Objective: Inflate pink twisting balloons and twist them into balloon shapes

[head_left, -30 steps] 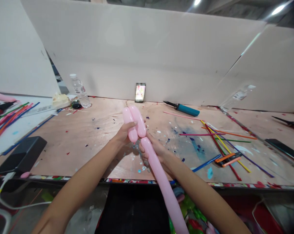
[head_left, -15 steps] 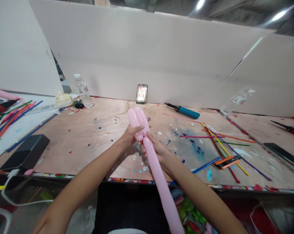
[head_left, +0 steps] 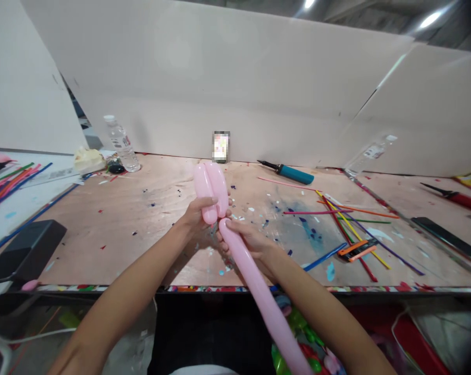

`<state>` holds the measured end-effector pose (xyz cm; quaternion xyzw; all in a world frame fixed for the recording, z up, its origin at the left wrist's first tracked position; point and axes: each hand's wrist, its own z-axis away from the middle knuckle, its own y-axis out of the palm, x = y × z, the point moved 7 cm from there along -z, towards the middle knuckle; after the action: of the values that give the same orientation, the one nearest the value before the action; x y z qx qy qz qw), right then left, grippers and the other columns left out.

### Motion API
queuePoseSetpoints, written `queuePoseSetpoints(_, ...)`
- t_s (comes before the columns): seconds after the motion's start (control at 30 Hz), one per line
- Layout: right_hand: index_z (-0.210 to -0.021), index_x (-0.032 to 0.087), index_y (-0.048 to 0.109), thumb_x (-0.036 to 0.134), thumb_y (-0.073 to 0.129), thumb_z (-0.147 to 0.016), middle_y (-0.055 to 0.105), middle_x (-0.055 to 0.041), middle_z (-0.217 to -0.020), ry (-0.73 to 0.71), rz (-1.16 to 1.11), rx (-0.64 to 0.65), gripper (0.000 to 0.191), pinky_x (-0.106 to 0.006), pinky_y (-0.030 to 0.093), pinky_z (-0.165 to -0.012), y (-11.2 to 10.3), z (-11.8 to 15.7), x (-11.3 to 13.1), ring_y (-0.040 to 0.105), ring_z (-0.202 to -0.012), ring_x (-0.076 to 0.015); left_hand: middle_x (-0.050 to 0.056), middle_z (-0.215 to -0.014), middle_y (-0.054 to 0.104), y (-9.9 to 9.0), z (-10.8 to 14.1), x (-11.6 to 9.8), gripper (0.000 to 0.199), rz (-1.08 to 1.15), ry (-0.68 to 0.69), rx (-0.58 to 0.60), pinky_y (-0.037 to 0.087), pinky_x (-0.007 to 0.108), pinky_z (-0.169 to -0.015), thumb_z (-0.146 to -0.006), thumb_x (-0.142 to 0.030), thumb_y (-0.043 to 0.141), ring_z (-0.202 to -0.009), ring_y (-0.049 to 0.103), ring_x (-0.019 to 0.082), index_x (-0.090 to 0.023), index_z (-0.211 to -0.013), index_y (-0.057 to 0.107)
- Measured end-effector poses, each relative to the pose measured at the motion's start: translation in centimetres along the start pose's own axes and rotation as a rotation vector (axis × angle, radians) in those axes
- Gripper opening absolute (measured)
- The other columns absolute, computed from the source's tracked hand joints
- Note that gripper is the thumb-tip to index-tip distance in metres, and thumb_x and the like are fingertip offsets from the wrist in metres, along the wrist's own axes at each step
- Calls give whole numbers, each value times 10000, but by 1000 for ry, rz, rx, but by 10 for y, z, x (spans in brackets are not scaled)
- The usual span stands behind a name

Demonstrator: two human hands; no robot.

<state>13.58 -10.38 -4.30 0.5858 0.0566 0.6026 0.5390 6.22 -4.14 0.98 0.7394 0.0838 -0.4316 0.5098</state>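
A long pink modelling balloon [head_left: 255, 281] is folded at its far end into side-by-side segments that meet at a narrow twist. My left hand [head_left: 199, 212] is closed around the folded segments, its thumb lying across them. Just below the twist, my right hand [head_left: 245, 237] grips the long straight part, thumb on top and fingers curled beneath. From there the balloon slants down to the right, over the table's front edge and between my forearms. Some fingertips are hidden behind the balloon.
A teal hand pump [head_left: 294, 174] lies near the white wall panel, right of a small blurred upright screen [head_left: 221, 146]. Uninflated balloons [head_left: 345, 224] and an orange-black cutter [head_left: 357, 250] lie to the right. Plastic bottles [head_left: 122, 146] and a dark box [head_left: 26, 250] also stand on the table.
My right hand's thumb now presses on top of the straight part just below the twist. Both hands and the balloon sit slightly further left in view, and the whole view has shifted a little.
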Motion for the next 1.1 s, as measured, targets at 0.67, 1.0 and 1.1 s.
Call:
queuePoseSetpoints(0.67, -887, 153, 559, 452, 558, -857, 587, 5, -636, 10, 0, 13, 300, -209, 461, -457, -2, -3, -5, 533, -497, -98, 83, -836, 691, -9, 4, -6, 544, -134, -38, -75, 507, 288, -551, -584, -317, 720, -637, 660, 195, -89, -1063, 597)
queuePoseSetpoints(1.0, -916, 131, 565, 393, 567, -834, 632, -38, -647, -8, 60, -20, 274, -250, 497, -488, 0, 2, 2, 584, -519, -137, 87, -817, 693, -8, -1, -3, 529, -40, 16, -79, 505, 287, -496, -610, -350, 663, -693, 681, 242, -97, -1068, 583)
queuePoseSetpoints(1.1, -777, 155, 521, 477, 539, -841, 516, 24, -515, 14, 20, 15, 329, -199, 431, -412, 4, 2, 0, 484, -413, -92, 97, -833, 699, -10, 0, -4, 532, -23, 43, -89, 551, 360, -688, -604, -333, 660, -725, 688, 243, -75, -1064, 593)
